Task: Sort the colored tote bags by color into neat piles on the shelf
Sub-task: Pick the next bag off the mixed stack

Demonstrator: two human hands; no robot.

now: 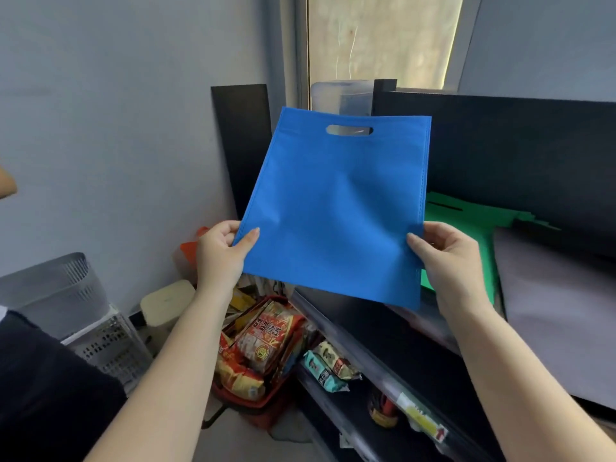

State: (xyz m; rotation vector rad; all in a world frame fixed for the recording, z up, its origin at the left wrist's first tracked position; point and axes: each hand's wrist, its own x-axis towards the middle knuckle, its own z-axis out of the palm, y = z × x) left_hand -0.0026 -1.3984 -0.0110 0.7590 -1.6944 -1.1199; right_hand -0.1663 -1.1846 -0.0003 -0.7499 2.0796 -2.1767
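A flat blue tote bag (pixel 336 208) with a cut-out handle at its far end hangs in the air in front of me, over the front edge of the black shelf (pixel 363 331). My left hand (pixel 221 253) pinches its near left corner and my right hand (pixel 450 258) pinches its near right edge. Behind the bag on the shelf lies a green tote bag (pixel 466 235), partly hidden. To the right of the green one lies a grey tote bag (pixel 563 315). An orange bag (pixel 190 250) peeks out behind my left hand.
A red basket (pixel 246 400) full of snack packets stands on the floor below. More snacks (pixel 328 368) sit on the lower shelf. White perforated baskets (pixel 66 295) stand at the left by the wall. A clear plastic container (pixel 343 95) is behind the bag.
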